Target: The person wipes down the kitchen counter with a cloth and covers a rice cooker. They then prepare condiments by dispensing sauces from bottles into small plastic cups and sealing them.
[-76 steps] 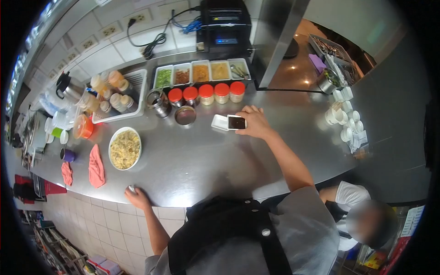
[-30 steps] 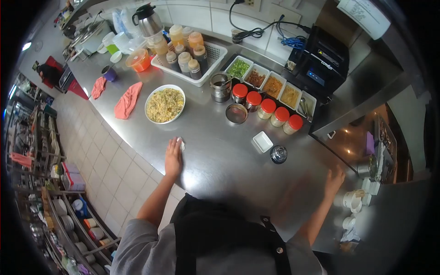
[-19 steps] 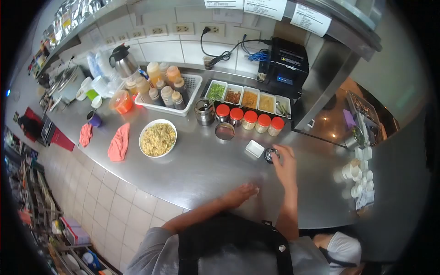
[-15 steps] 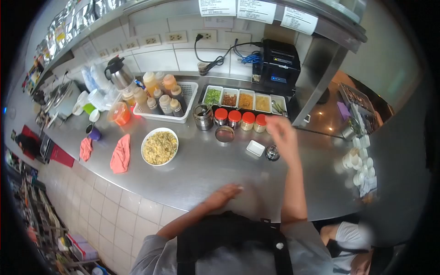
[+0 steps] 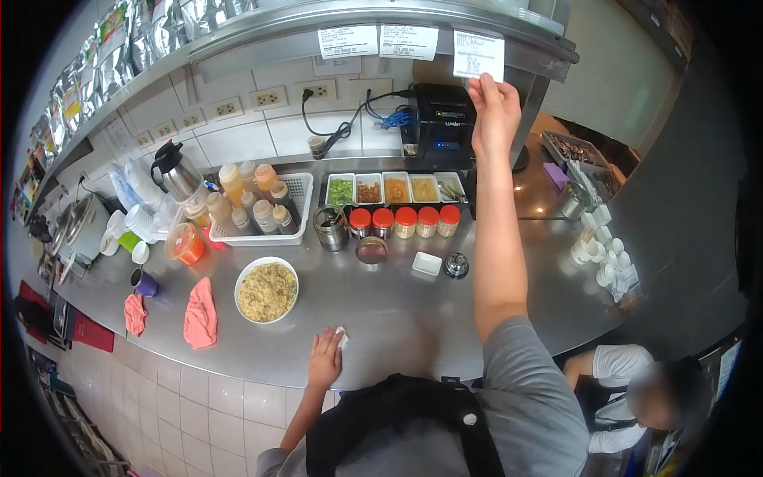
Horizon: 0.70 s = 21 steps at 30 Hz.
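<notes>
My right hand (image 5: 494, 115) reaches up to the steel rail and pinches the lower edge of a printed order ticket (image 5: 479, 54). Two more tickets (image 5: 348, 43) hang to its left. Resting on the steel counter near its front edge, my left hand (image 5: 323, 359) has a small crumpled white paper (image 5: 342, 337) under its fingers and thumb. Beyond that hand stands a white bowl (image 5: 239, 296) heaped with fried rice (image 5: 269, 292). A small white dish (image 5: 427, 263) and a round metal lid (image 5: 456, 265) lie below my right forearm.
Red-lidded jars (image 5: 405, 222) line up before a tray of toppings (image 5: 369, 189). Left of them are a steel canister (image 5: 331, 229) and a basket (image 5: 300, 208) of squeeze bottles. A black printer (image 5: 445, 119) stands behind. Pink cloths (image 5: 200, 314) lie left. Another person (image 5: 628, 389) is at lower right.
My right hand has risen from beside the red-lidded jars to the rail and taken hold of the right ticket. My left hand has slid left along the counter with the white paper.
</notes>
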Each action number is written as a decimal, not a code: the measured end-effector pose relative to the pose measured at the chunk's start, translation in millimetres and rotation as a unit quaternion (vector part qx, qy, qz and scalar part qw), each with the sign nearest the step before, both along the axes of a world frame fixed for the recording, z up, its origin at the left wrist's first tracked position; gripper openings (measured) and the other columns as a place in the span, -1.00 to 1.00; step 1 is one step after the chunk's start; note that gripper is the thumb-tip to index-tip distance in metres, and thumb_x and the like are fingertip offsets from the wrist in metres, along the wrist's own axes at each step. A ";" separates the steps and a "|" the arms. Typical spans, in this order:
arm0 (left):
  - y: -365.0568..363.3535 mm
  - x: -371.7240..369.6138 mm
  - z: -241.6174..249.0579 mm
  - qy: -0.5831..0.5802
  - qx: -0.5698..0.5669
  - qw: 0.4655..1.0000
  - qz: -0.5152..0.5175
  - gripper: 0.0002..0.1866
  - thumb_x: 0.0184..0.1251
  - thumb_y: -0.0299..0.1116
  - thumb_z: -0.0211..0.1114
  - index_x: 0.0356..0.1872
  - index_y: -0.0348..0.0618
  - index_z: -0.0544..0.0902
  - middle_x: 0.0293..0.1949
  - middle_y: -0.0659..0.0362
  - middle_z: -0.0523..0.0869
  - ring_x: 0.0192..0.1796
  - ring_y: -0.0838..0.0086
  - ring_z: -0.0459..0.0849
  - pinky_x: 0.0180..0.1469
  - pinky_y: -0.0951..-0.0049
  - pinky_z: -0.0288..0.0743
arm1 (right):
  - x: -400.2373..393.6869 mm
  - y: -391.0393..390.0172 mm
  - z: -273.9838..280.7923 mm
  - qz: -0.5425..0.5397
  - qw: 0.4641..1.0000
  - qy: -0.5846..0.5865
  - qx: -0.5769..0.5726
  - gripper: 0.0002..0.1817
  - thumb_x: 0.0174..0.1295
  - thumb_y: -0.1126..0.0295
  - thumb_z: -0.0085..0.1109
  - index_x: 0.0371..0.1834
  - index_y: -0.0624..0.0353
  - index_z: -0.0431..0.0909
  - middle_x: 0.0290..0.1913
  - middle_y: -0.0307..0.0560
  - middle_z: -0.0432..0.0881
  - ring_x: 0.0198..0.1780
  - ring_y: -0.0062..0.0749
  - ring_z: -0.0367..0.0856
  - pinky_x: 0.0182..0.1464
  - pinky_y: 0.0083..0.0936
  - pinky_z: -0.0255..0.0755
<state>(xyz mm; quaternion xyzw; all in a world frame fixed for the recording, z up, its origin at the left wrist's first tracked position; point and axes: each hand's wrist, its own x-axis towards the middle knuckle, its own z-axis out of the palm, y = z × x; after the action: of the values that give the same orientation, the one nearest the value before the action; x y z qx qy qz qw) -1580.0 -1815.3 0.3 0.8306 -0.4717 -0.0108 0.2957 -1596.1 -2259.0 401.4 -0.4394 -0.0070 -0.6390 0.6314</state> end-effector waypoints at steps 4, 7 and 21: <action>-1.8 -2.5 6.4 -0.005 -0.002 1.000 0.004 -0.53 0.36 -0.46 0.10 0.30 -0.06 0.49 0.36 0.02 0.47 0.44 0.05 0.37 0.50 -0.07 0.11 | -24.1 -0.2 -17.6 -0.117 0.993 -0.020 -0.014 -0.75 0.33 0.53 0.25 -0.10 0.30 0.35 -0.20 0.12 0.64 -0.22 -0.27 0.75 -0.14 -0.49 0.67; -2.1 -2.1 3.5 -0.010 -0.001 1.000 0.003 -0.53 0.35 -0.45 0.10 0.30 -0.05 0.49 0.36 0.02 0.47 0.45 0.05 0.36 0.50 -0.08 0.10 | -48.9 -22.0 -27.7 -0.113 0.992 -0.058 0.026 -0.77 0.32 0.54 0.25 -0.12 0.28 0.36 -0.19 0.08 0.65 -0.19 -0.29 0.74 -0.11 -0.51 0.66; -4.5 -2.8 3.6 -0.017 0.014 1.000 0.011 -0.54 0.36 -0.41 0.11 0.30 -0.02 0.50 0.38 0.09 0.47 0.46 0.15 0.36 0.52 0.00 0.08 | -19.2 -44.4 -28.0 0.011 0.998 -0.033 0.051 -0.59 0.34 0.32 0.30 0.11 0.31 0.42 -0.08 -0.02 0.63 -0.14 -0.43 0.65 -0.05 -0.57 0.59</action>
<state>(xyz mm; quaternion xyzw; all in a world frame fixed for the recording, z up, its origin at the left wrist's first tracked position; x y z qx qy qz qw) -1582.8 -1819.8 3.8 0.8401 -0.4670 -0.0003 0.2760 -1615.3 -2303.4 373.4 -0.3851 0.0006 -0.6457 0.6594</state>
